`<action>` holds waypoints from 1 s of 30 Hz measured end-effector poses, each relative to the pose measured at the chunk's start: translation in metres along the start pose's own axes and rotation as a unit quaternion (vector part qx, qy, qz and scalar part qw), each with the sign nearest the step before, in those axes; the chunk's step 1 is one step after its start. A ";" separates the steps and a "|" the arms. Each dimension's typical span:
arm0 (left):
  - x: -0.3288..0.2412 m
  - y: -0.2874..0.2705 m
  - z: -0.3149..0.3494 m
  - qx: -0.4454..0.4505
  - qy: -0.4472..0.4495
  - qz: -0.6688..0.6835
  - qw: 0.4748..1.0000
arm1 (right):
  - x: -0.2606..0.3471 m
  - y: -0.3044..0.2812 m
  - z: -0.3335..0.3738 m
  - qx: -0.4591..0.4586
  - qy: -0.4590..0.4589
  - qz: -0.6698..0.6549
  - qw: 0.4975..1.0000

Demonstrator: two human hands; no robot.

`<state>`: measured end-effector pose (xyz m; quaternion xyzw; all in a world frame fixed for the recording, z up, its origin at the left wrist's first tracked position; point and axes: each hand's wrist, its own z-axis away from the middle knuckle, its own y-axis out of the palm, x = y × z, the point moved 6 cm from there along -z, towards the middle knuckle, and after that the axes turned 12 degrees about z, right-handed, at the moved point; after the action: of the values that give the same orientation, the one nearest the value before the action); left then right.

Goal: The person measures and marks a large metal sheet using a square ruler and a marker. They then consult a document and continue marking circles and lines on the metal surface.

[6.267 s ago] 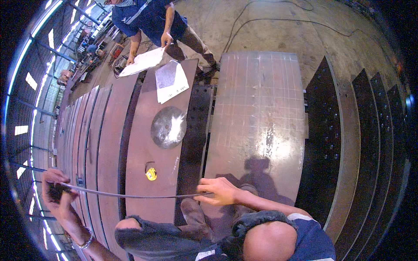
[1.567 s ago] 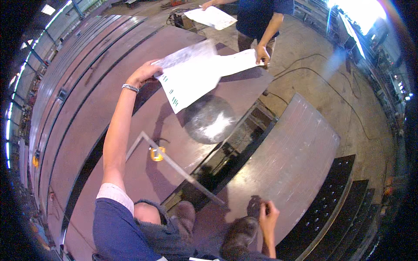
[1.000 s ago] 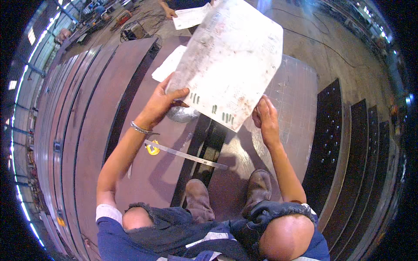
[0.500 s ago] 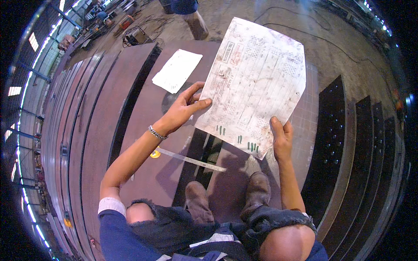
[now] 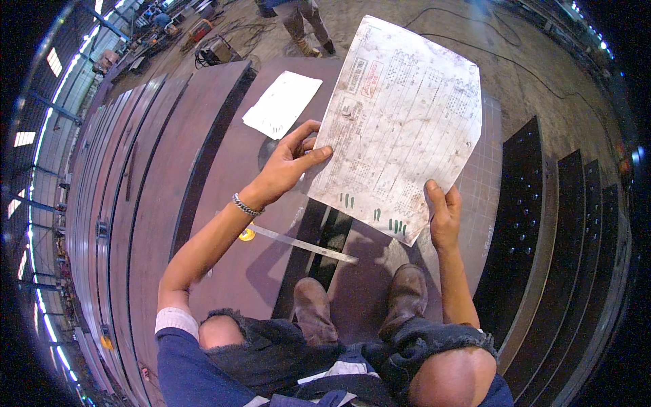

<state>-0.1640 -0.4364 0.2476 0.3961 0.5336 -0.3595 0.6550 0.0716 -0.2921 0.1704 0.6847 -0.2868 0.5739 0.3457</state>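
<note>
A large smudged paper drawing (image 5: 400,129) is held up in front of me, tilted, with printed lines and green marker strokes along its lower edge. My left hand (image 5: 291,159) pinches its left edge, thumb on the front and fingers behind. At the lower right edge my right hand (image 5: 444,214) grips it the same way. Beyond my left hand, a small stack of white papers (image 5: 283,105) lies on a brown steel plate (image 5: 224,176). Below the drawing, a flat metal ruler (image 5: 305,248) lies across a dark gap, beside a yellow tape measure (image 5: 247,233).
Long steel plates (image 5: 152,156) lie side by side at the left. Dark beams with bolt holes (image 5: 515,210) line the right. My boots (image 5: 313,308) rest on the steel. At the back, another person's legs (image 5: 298,27) stand near a machine (image 5: 215,53) and cables on the floor.
The drawing stays in both hands and has shifted slightly up and right in view. The person at the back has changed stance, now showing both legs.
</note>
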 end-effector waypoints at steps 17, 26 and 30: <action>0.006 -0.004 -0.001 -0.012 -0.013 -0.006 1.000 | 0.001 0.002 0.001 0.017 0.014 0.000 1.000; 0.034 -0.020 0.009 -0.084 -0.081 -0.038 0.992 | -0.009 0.018 0.010 0.194 0.034 0.224 0.955; 0.063 -0.040 0.018 -0.118 -0.104 -0.040 0.987 | -0.030 -0.004 0.026 0.252 0.080 0.263 0.928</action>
<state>-0.1815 -0.4730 0.1827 0.2547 0.5167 -0.3589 0.7344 0.0849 -0.3103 0.1377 0.6009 -0.2738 0.7507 0.0199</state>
